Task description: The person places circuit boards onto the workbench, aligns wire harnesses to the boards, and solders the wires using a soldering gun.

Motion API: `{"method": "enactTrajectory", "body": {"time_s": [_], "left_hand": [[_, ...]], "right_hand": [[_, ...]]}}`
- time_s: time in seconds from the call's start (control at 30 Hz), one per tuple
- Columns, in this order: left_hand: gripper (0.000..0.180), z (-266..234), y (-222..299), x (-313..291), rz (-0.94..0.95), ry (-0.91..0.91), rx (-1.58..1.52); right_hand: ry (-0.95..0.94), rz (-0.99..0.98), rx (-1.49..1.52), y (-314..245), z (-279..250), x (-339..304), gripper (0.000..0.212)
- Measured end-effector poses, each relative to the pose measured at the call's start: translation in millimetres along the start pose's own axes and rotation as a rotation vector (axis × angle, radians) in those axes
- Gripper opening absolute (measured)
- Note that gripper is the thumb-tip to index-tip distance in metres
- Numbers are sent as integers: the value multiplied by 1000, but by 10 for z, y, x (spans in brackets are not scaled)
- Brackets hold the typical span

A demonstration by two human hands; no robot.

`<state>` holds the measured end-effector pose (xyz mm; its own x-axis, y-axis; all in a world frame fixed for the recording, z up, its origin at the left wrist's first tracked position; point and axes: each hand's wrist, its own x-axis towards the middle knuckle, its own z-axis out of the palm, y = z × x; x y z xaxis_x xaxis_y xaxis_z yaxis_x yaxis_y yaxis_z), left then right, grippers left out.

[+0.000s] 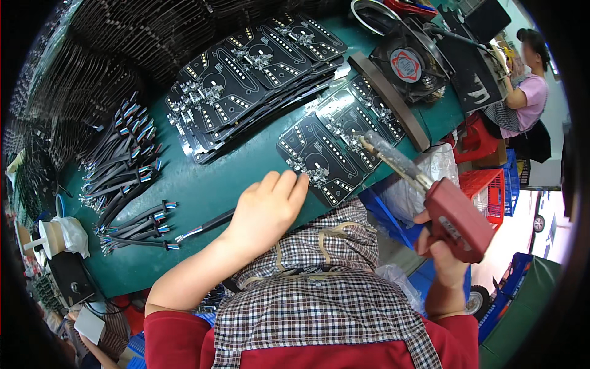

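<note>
My left hand (270, 206) is closed, palm down, with its fingertips at the near left edge of a black circuit board panel (319, 138). A black cable (215, 222) runs under that hand, and its stripped coloured wires show at the left end. The part of the cable inside my fingers is hidden. In my right hand (439, 249) is a red soldering gun (458, 221), gripped by its handle. Its tip points left, just over the near edge of the board panel, close to the silvery connectors in the middle.
Behind my left hand lies a stack of similar board panels (246, 74). Bundles of black cables (123, 166) cover the table's left side. A brown bar (390, 101) and a fan (412, 61) stand at the right. Another person (525, 98) works at far right.
</note>
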<state>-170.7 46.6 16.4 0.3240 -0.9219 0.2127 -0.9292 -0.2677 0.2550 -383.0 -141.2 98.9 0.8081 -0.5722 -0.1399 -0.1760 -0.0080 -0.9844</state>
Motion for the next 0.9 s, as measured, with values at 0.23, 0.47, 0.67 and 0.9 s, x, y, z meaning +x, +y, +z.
{"method": "enactTrajectory", "body": {"time_s": [0.23, 0.47, 0.67, 0.9], "left_hand": [[38, 78, 138, -64, -96, 67, -221], [38, 173, 296, -107, -65, 128, -12], [40, 138, 265, -83, -85, 93, -110], [40, 107, 214, -45, -60, 97, -183]], "right_hand": [[-74, 8, 172, 521, 189, -403, 46], [-54, 33, 121, 738, 250, -537, 50], [-13, 117, 161, 892, 296, -523, 69], [-73, 95, 81, 1044, 241, -485, 70]]}}
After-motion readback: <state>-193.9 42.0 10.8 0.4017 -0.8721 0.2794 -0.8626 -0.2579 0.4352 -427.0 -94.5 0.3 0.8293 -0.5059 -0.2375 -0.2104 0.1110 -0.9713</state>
